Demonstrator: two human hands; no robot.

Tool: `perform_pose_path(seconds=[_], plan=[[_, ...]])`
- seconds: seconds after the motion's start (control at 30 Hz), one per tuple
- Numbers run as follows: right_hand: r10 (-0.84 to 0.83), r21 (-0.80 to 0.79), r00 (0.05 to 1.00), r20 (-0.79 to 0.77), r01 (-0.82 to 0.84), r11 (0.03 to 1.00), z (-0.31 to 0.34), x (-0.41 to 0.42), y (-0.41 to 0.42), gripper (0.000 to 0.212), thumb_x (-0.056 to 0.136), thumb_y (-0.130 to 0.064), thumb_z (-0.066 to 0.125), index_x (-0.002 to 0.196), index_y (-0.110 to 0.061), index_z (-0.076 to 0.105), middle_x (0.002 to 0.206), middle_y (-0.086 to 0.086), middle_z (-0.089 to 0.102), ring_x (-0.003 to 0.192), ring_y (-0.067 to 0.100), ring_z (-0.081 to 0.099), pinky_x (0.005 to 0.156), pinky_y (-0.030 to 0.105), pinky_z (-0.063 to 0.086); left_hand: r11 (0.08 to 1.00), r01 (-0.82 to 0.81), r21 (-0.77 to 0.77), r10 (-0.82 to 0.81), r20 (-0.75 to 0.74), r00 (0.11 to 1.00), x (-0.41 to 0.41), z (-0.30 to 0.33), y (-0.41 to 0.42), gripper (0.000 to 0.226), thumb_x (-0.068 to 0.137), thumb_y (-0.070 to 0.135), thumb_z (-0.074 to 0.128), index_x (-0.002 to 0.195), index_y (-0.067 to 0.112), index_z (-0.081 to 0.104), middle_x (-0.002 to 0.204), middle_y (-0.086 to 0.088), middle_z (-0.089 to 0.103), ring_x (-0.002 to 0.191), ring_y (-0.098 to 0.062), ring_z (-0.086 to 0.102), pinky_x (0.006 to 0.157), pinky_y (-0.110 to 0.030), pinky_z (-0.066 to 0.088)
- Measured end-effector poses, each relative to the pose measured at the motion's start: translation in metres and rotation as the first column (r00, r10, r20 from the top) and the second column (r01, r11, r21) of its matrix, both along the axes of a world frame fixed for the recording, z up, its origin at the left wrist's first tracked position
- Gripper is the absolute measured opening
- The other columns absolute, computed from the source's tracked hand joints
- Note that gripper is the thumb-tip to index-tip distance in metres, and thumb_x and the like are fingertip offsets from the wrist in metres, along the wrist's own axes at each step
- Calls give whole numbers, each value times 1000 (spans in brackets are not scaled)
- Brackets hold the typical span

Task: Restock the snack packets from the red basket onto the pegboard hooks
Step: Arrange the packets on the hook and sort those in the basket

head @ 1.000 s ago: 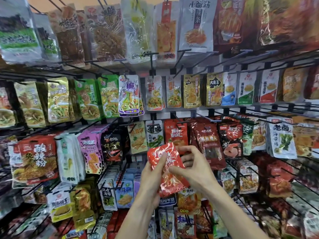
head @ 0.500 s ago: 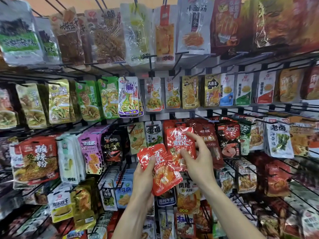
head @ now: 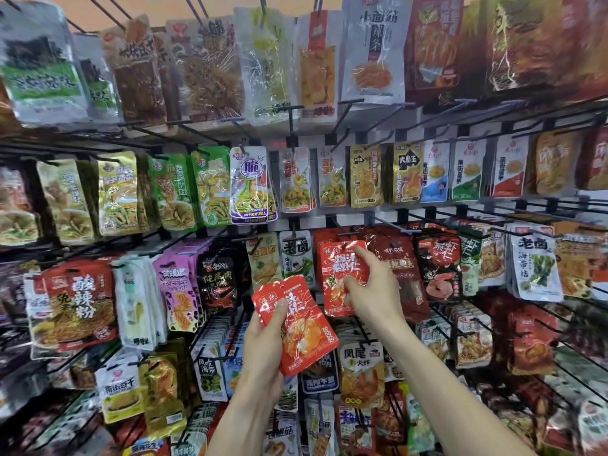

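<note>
Your right hand [head: 371, 284] pinches one red packet [head: 342, 271] up by its hook [head: 345, 232], ready to thread. Your left hand [head: 266, 327] grips the spare stack [head: 296, 324] just below, within easy reach.

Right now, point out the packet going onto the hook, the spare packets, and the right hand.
Raised red packet [head: 339, 268], head view, printed front.
Red packet stack [head: 306, 337], head view, front packet's picture.
Right hand [head: 371, 284], head view, back.

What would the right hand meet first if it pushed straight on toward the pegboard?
Probably the hook above the red packet that the right hand pinches, then the red packets hanging behind; depth is unclear.
</note>
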State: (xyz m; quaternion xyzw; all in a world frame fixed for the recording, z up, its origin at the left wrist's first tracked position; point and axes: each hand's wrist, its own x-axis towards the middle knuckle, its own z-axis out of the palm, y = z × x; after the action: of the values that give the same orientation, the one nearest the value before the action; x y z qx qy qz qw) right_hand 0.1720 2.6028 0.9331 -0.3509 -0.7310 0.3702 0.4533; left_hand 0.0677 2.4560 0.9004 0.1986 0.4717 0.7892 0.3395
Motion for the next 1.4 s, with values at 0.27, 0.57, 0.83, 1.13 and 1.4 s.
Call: perform_pose_path(seconds=[0.27,0.57,0.83,1.13,1.4], plan=[[-39,-25,976,214,45,999,22,-34,13,75,98,-15,69,160,-29,31,149,9,55,111,27,70,104,51,54,1000,24,5,-24,-14,1000,2,2,7,28,102,27,67,129,21,64,100,-9,82,85,-30,80,64,-39,64],[216,32,963,160,-224,974,0,27,-52,70,76,-44,90,135,-33,54,110,-19,61,92,-5,61,67,6,46,1000,9,-17,-9,-21,1000,6,0,19,34,94,22,79,125,18,67,105,-15,81,93,-40,79,84,-59,63],[209,-12,978,-28,-209,978,-9,40,-40,53,89,-10,79,132,-29,53,119,-5,57,77,-17,65,57,12,54,998,52,-42,-50,42,998,11,-6,29,50,92,39,79,136,23,62,126,-13,75,113,-41,73,93,-62,60],[56,53,982,-181,-47,997,4,28,-19,56,92,-18,78,139,-37,55,139,-21,55,128,11,59,109,40,49,1000,-25,-8,25,22,999,1,-6,18,44,99,29,73,141,22,58,117,-9,79,102,-32,78,81,-48,65],[54,51,996,-71,-50,997,5,18,-16,64,92,-21,79,143,-44,50,139,-25,47,113,29,69,101,53,55,1000,1,-1,-1,7,1000,0,-2,11,28,104,22,65,131,21,63,107,-9,81,93,-30,80,69,-40,64]])
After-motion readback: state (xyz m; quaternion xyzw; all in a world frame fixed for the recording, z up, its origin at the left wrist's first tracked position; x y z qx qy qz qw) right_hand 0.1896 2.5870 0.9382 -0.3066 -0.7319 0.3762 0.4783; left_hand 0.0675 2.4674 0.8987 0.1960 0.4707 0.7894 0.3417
